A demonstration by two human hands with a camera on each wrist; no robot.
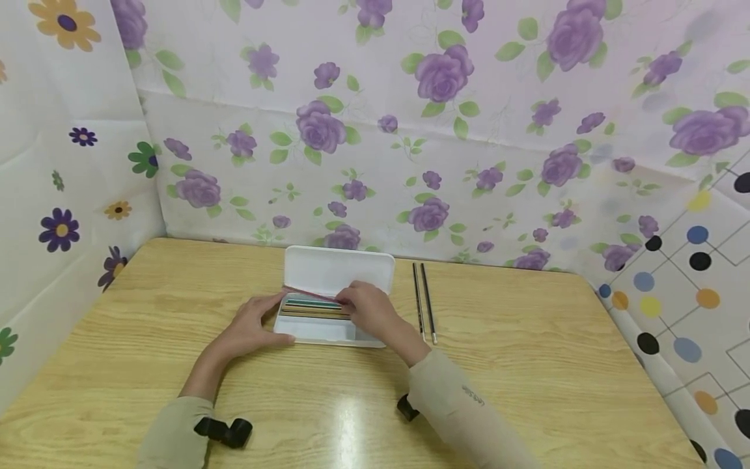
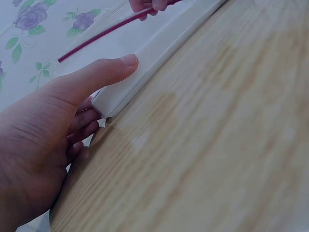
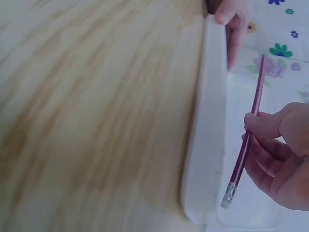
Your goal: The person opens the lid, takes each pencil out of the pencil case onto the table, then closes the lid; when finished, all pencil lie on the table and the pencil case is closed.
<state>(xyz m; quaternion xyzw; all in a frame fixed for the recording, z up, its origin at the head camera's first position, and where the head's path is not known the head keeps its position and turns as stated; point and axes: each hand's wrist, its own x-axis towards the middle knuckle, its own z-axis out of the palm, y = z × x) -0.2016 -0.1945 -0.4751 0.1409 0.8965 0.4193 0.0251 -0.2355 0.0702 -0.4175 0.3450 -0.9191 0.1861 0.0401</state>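
Note:
A white pencil case point(image 1: 316, 331) lies on the table with its lid point(image 1: 340, 268) raised at the back. Several pencils point(image 1: 313, 312), green and yellowish, lie side by side inside it. My left hand point(image 1: 249, 329) holds the case's left end, thumb at the front corner and fingers round the far side. Between thumb and fingers, my right hand point(image 1: 370, 311) pinches a dark red pencil point(image 3: 255, 104) with a white eraser point(image 3: 227, 199) in a metal band. This pencil is held over the case, slightly tilted, its other end pointing left.
Two dark pencils point(image 1: 428, 303) with pale ends lie on the wooden table point(image 1: 527, 365), right of the case. A flowered sheet point(image 1: 375, 163) hangs behind the table, with patterned sheets at both sides. Each wrist carries a black camera mount point(image 1: 225, 432).

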